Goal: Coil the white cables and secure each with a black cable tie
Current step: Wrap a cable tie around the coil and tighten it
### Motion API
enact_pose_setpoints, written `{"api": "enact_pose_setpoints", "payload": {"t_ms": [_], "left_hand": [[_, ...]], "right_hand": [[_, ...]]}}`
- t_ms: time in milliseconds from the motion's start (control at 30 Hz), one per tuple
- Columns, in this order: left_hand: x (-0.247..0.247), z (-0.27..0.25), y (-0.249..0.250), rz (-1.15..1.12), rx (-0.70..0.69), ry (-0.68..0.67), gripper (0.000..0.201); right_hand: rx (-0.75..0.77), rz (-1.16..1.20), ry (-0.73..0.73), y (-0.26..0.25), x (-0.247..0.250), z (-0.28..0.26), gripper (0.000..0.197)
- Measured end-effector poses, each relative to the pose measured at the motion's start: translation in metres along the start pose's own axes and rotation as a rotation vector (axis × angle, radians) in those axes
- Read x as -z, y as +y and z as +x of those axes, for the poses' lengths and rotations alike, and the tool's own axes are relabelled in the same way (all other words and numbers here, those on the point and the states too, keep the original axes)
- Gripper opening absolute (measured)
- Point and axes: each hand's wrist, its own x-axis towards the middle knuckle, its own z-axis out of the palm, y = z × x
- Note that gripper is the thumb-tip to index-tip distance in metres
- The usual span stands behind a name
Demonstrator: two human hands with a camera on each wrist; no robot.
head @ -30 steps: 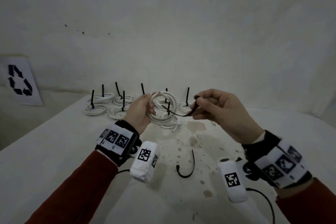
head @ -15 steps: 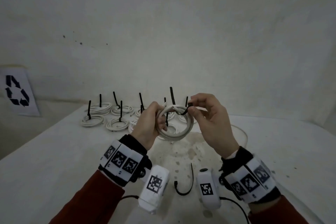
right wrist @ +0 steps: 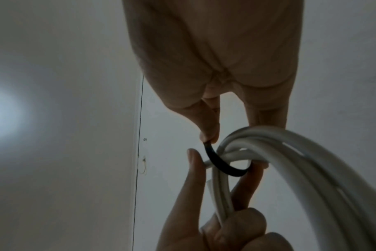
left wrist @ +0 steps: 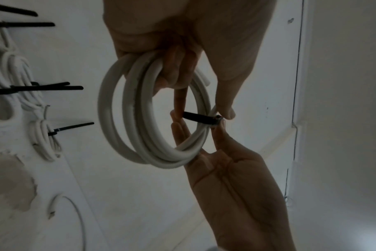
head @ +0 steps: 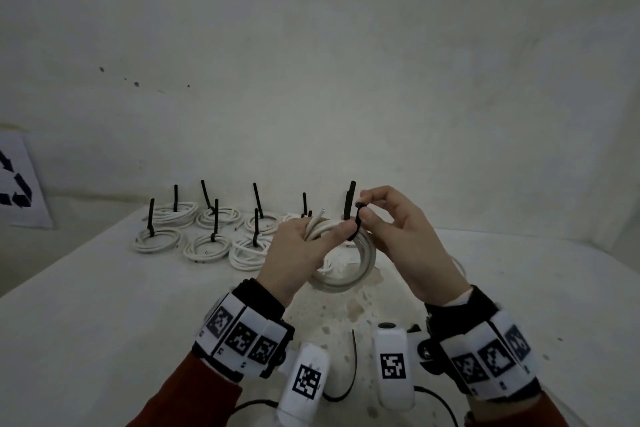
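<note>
You are mid-tie: your left hand grips the white coil above the counter while your right hand pinches the black cable tie looped round it, so next likely thread and cinch.

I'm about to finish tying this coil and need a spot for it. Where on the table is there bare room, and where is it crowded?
Bare table lies left of the left hand, in front of the tied coils; another bare patch is right of the right hand. The far edge is crowded with coils, and a loose cable tie lies between the wrists.
</note>
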Motion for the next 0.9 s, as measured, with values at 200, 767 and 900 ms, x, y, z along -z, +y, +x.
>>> {"api": "enact_pose_setpoints", "payload": {"t_ms": [200,767,900], "left_hand": [[-0.006,0.005,-0.001,-0.054,-0.008,-0.036,0.013],[0.001,0.012,-0.01,-0.694,0.399,-0.266,0.021],[-0.001,0.011,-0.008,-0.655,0.392,-0.252,0.02]], "right_hand": [[-0.031,0.045,0.054,0.003,0.006,0.001,0.007],[0.164,-0.048,0.236,0.012,0.006,0.003,0.006],[0.226,-0.198,0.219,0.014,0.007,0.002,0.01]]}}
